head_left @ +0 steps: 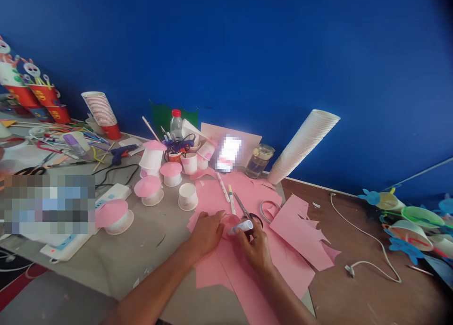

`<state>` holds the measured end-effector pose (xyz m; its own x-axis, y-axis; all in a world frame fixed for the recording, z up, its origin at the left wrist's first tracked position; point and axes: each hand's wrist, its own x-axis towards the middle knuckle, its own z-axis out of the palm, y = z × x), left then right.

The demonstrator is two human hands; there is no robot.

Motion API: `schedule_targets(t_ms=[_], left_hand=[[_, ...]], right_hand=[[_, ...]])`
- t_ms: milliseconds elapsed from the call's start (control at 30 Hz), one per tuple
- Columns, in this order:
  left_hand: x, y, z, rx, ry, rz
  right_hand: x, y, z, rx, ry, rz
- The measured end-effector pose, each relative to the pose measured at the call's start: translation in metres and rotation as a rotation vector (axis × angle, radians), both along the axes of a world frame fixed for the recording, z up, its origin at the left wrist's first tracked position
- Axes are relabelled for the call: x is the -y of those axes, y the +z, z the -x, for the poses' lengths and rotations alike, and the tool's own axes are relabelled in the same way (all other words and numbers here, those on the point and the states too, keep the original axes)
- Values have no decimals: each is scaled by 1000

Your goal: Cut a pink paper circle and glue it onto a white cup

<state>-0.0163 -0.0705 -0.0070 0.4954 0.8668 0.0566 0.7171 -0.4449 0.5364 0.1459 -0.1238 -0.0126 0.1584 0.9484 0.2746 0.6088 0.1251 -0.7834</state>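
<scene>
A round pink paper piece point(230, 220) lies on larger pink sheets point(244, 186). My left hand point(208, 231) grips the round piece at its left edge, fingertips bent down on it. In my right hand point(257, 247) is a thick white marker point(245, 226), pinched between thumb and fingers, its far end pointing left over the round piece. Just beyond the right hand lie black-handled scissors point(247, 211), partly hidden by the fingers. Two slim white markers, one point(222, 187) beside the other point(231, 200), rest on the pink paper.
Several paper cups with pink tops, one point(147, 187) among them, stand left of the sheets near a plain cup point(188, 196). Behind are a lit phone point(228, 153), a glass jar point(260, 161) and a tall leaning cup stack point(303, 143). A power strip point(88, 221) lies left.
</scene>
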Motion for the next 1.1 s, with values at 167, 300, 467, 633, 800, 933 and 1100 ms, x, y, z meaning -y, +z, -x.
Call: schedule_targets(t_ms=[167,300,467,633,800,933,1100], left_hand=[[1,1,-1,-24,-38,-11],[-1,-2,0,-7,-56,-16],[-2,-5,1,-38,-86,-36],[-3,-9,1,-34,-112,-62],[-2,-8,1,-32,-77,-28],[-2,-6,0,-47,-69,-14],[-3,-8,0,-62,-65,-21]], right_hand=[[-3,2,8,234,64,-36],[-5,5,6,282,92,-56],[-6,7,-3,332,84,-47],[-7,13,-14,330,32,-39],[-7,24,-23,-186,-26,83],[-6,22,-17,-294,-13,43],[-8,9,0,89,83,4]])
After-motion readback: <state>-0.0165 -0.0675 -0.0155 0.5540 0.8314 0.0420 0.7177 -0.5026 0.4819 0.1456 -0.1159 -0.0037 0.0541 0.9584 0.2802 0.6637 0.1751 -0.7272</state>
